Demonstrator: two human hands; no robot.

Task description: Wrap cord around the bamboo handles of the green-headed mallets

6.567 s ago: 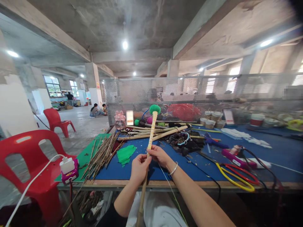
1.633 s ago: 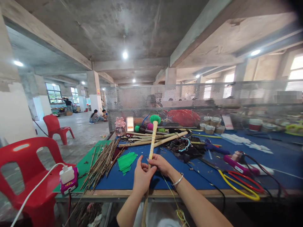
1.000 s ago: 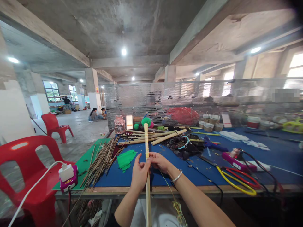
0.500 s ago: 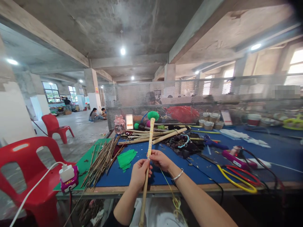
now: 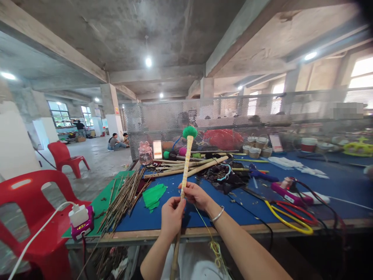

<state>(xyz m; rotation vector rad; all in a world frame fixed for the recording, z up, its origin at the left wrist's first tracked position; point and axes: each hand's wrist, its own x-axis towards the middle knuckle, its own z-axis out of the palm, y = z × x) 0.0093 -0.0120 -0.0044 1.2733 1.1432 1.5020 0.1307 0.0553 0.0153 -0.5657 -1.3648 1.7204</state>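
Observation:
Between my hands a long bamboo stick [image 5: 187,167] stands tilted, its upper part wrapped in pale yellow and topped by a green fuzzy tuft [image 5: 190,133]. My left hand [image 5: 172,214] is closed around the stick just below the wrapping. Just above it, the fingers of my right hand [image 5: 197,195] pinch the stick at the lower end of the wrapping. A thin yellow string [image 5: 215,249] trails from the right hand over the table edge and hangs in loose loops. Whether the right fingers also grip the string is hard to see.
Thin sticks [image 5: 125,200] and a green cloth piece [image 5: 154,196] lie left on the blue tabletop [image 5: 134,221]. Bamboo poles [image 5: 204,166] lie behind. At right are yellow-handled scissors [image 5: 287,217] and a purple power strip [image 5: 288,192]. Red chairs [image 5: 32,206] stand left; mesh panels [image 5: 157,116] close the back.
The stick has risen slightly, and my right hand has moved up a little along it. My left hand remains on the stick below. The camera view has shifted slightly.

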